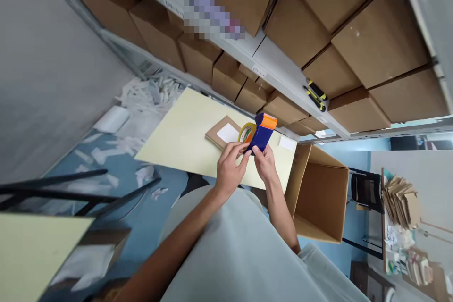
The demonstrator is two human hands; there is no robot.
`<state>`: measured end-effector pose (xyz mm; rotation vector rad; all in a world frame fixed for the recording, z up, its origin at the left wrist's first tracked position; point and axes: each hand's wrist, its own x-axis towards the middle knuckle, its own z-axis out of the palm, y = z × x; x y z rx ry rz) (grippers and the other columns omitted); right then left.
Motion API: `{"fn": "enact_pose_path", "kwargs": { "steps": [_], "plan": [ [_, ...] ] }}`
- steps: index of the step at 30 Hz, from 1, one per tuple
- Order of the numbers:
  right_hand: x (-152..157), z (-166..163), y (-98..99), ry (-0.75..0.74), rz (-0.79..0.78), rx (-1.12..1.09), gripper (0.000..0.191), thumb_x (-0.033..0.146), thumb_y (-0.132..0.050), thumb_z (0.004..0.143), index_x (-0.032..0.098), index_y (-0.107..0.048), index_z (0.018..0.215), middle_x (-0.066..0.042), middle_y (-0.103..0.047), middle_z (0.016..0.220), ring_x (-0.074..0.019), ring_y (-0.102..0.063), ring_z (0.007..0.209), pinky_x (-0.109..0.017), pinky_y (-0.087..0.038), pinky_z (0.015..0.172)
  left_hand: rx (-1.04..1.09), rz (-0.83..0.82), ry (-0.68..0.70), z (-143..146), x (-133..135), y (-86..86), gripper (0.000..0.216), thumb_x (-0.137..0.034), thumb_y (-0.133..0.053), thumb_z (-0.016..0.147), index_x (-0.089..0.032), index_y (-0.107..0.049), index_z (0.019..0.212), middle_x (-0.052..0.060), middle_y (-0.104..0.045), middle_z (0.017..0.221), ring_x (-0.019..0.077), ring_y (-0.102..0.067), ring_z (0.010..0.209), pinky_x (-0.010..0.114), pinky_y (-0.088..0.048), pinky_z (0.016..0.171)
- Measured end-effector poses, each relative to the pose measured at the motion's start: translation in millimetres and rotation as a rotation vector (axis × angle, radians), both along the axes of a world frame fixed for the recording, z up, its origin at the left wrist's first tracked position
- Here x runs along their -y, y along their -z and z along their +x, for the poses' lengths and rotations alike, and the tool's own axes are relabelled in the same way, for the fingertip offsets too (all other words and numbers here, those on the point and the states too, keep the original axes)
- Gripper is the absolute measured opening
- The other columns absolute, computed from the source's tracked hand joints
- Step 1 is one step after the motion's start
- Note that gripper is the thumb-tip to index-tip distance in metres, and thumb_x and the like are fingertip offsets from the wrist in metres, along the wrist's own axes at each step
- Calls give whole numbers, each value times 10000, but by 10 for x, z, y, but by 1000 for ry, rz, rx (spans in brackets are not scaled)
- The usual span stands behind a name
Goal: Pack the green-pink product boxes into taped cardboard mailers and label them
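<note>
Both my hands hold a small dark blue box [261, 135] with an orange end flap, lifted above the pale yellow table [184, 137]. My left hand [230, 166] pinches the box's lower end with fingers closed. My right hand [264, 162] grips the same end from the other side. Just behind the box a roll of tape [247, 131] lies on a flat brown cardboard piece [218, 133] bearing a white label [228, 133].
An open cardboard carton [320, 193] stands on the floor right of the table. Metal shelves [276, 68] full of brown boxes fill the back, with yellow-black utility knives [316, 94] on one ledge. White paper scraps [141, 104] litter the blue floor at left. A black chair [366, 188] stands at right.
</note>
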<state>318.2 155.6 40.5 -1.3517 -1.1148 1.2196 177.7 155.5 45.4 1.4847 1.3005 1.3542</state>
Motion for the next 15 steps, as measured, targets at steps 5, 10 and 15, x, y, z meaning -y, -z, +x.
{"fn": "enact_pose_path", "kwargs": {
  "steps": [5,10,15],
  "plan": [
    [450,327,1,-77,-49,-26,788,906,-758,917,284,-698,1397,-140,-828,1250,-369,-783,1273,-594,-665,1125,-149,75,-46,179,531,-121,164,-315,-683,1115,-292,-787,1239,60,-815,1184,234,-804,1096,390,-689,1037],
    [603,477,101,-186,-81,-64,779,936,-591,1004,252,-760,1335,-155,-848,1174,-384,-805,1235,-587,-689,1070,-249,52,1,252,787,-78,185,-298,-666,1115,-312,-789,1253,51,-820,1213,247,-798,1146,397,-678,1057],
    [728,661,181,-243,-87,116,669,848,-694,1012,279,-745,1359,-112,-855,1184,-334,-821,1143,-519,-688,1072,-245,-9,-97,134,791,-237,281,-412,-720,1084,-303,-773,1338,76,-793,1240,254,-790,1082,428,-698,999]
  ]
}}
